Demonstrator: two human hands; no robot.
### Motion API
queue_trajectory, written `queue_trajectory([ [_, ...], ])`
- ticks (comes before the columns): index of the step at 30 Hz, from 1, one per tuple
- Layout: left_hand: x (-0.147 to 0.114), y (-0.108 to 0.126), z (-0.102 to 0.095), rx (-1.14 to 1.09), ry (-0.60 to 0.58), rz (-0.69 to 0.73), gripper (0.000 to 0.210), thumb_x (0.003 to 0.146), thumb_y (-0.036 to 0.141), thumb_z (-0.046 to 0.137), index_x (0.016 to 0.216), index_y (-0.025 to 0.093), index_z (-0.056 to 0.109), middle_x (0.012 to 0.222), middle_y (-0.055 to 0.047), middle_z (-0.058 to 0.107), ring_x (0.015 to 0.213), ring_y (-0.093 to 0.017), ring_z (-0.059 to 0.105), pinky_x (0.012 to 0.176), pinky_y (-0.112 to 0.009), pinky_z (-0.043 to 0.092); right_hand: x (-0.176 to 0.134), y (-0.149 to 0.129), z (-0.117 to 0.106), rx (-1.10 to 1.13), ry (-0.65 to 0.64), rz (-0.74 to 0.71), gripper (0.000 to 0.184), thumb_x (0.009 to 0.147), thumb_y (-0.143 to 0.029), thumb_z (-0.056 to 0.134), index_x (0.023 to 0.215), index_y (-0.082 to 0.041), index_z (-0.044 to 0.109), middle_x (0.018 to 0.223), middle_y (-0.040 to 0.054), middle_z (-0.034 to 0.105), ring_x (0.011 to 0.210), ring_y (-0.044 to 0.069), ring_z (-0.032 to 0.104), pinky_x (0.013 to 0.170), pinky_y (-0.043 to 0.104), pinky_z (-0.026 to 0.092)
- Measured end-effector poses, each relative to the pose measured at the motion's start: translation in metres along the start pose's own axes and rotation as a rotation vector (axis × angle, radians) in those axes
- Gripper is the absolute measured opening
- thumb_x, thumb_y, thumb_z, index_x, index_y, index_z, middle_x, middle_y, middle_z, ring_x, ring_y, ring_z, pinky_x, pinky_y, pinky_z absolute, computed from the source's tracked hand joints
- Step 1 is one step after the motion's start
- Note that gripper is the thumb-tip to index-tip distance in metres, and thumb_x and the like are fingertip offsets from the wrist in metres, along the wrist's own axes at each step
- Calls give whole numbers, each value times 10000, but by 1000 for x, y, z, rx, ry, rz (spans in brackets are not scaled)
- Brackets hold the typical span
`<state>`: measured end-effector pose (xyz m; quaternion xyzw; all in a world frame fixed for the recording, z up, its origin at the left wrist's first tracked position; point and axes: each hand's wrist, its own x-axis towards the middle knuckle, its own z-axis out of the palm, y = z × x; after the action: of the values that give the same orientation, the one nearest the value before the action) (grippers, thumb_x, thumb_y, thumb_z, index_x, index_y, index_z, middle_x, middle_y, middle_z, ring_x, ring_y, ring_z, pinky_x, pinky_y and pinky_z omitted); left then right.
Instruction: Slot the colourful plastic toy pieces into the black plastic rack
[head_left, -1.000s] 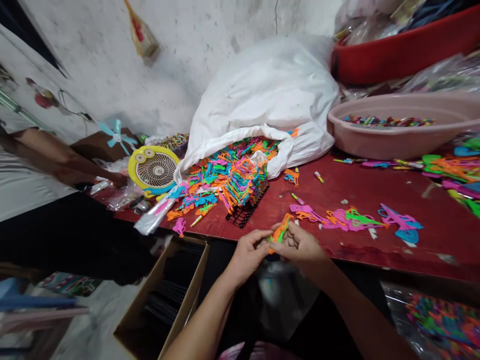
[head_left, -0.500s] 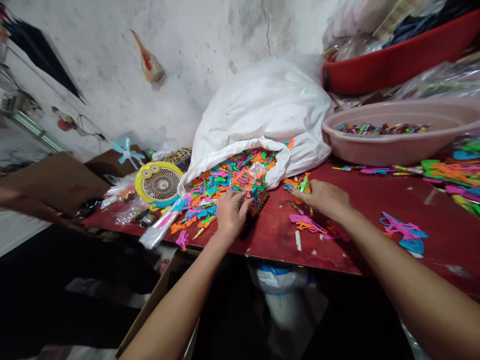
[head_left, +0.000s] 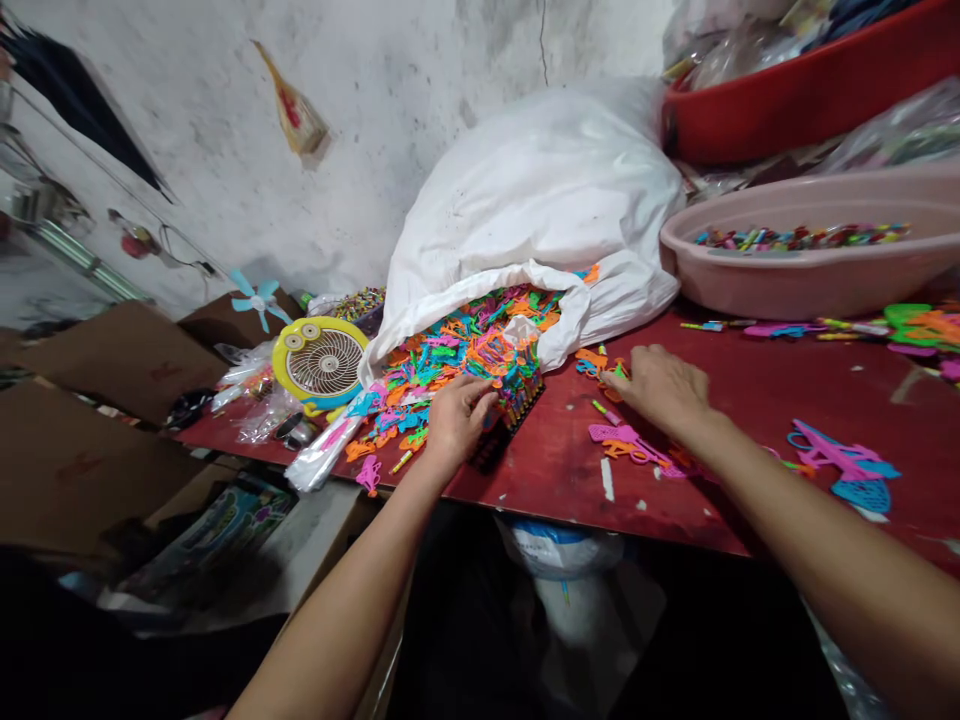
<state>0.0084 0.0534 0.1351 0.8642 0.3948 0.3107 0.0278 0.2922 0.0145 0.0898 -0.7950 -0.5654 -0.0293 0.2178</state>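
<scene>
My left hand (head_left: 459, 418) lies at the near edge of a pile of small colourful plastic pieces (head_left: 457, 350), its thumb and forefinger slightly apart. Right beside its fingertips is a dark-edged block of packed pieces (head_left: 523, 385); whether the fingers touch it I cannot tell. The pile spills from the mouth of a big white sack (head_left: 525, 190). My right hand (head_left: 664, 382) is low over the red table (head_left: 555, 450), thumb stretched out toward a few orange and blue pieces (head_left: 592, 362). Its other fingers are mostly hidden. Pink and orange pieces (head_left: 630, 442) lie just below it.
A pink basin (head_left: 810, 280) with small colourful items stands at the right, under a red basin (head_left: 787, 110). More flat plastic pieces (head_left: 844, 462) lie on the right of the table. At the left are a yellow fan (head_left: 319, 362), a clear plastic bag (head_left: 322, 455) and cardboard boxes (head_left: 127, 360).
The green piece that was at my right hand's fingertips no longer shows there. My left hand has stayed at the pile. The view has shifted slightly; a person's arm at the left is gone.
</scene>
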Motion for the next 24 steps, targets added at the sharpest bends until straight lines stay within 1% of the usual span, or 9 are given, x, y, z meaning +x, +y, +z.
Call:
queue_trajectory([
  [2, 1, -1, -2, -2, -18, 7, 188, 922, 259, 595, 1017, 194, 745, 1002, -62, 718, 917, -194, 670, 822, -304, 518, -9, -17, -6, -13, 47, -81, 408, 916, -463, 496, 1069, -110, 633, 1046, 193, 644, 941, 304, 612, 736, 358, 415],
  [4, 0, -2, -5, -10, -35, 11, 209, 927, 287, 596, 1055, 196, 734, 994, -63, 707, 902, -190, 665, 807, -299, 517, -18, -36, -6, 57, 38, -181, 313, 933, -373, 477, 1099, -149, 619, 1071, 147, 644, 950, 264, 605, 736, 322, 399],
  [7, -2, -4, -9, -18, -26, 25, 320, 891, 370, 653, 1149, 185, 689, 966, -67, 688, 867, -193, 653, 771, -299, 513, -32, -61, 7, 171, -61, -273, 238, 912, -279, 503, 1092, -180, 623, 1060, 97, 653, 940, 219, 604, 726, 286, 382],
  [9, -4, -6, -12, 13, -4, 61, 380, 844, 406, 706, 1146, 177, 677, 982, -76, 685, 903, -211, 645, 797, -318, 508, -40, -75, 18, 198, -121, -305, 209, 899, -261, 521, 1057, -183, 633, 1021, 82, 657, 912, 206, 608, 709, 279, 374],
  [11, -5, -9, -13, 68, -2, 114, 334, 835, 394, 718, 1089, 179, 686, 1022, -83, 692, 964, -228, 634, 843, -345, 498, -47, -87, 28, 213, -157, -325, 181, 895, -270, 536, 1015, -182, 639, 1006, 75, 658, 893, 199, 614, 692, 278, 367],
  [13, -3, -12, -14, 133, -30, 165, 268, 849, 370, 705, 1047, 190, 698, 1065, -81, 702, 1007, -240, 626, 884, -374, 484, -51, -97, 34, 220, -185, -324, 177, 896, -290, 549, 1003, -183, 641, 1017, 73, 662, 899, 200, 621, 679, 278, 361],
  [16, 3, -14, -17, 189, -95, 200, 243, 850, 362, 705, 1034, 204, 712, 1104, -70, 716, 1039, -250, 632, 929, -405, 465, -53, -108, 39, 218, -228, -288, 200, 896, -315, 562, 1017, -183, 650, 1027, 75, 674, 913, 209, 631, 658, 280, 353],
  [19, 7, -17, -20, 157, -160, 177, 242, 853, 341, 705, 1053, 206, 716, 1119, -69, 722, 1030, -237, 658, 926, -389, 477, -52, -114, 41, 233, -240, -271, 199, 901, -317, 557, 1003, -181, 660, 1008, 77, 684, 896, 207, 636, 656, 277, 351],
  [24, 13, -22, -19, 86, -174, 146, 242, 848, 339, 711, 1045, 200, 726, 1122, -68, 720, 1030, -222, 668, 907, -352, 502, -52, -111, 44, 236, -234, -313, 177, 887, -273, 543, 979, -182, 664, 1001, 79, 687, 894, 203, 629, 658, 273, 353],
])
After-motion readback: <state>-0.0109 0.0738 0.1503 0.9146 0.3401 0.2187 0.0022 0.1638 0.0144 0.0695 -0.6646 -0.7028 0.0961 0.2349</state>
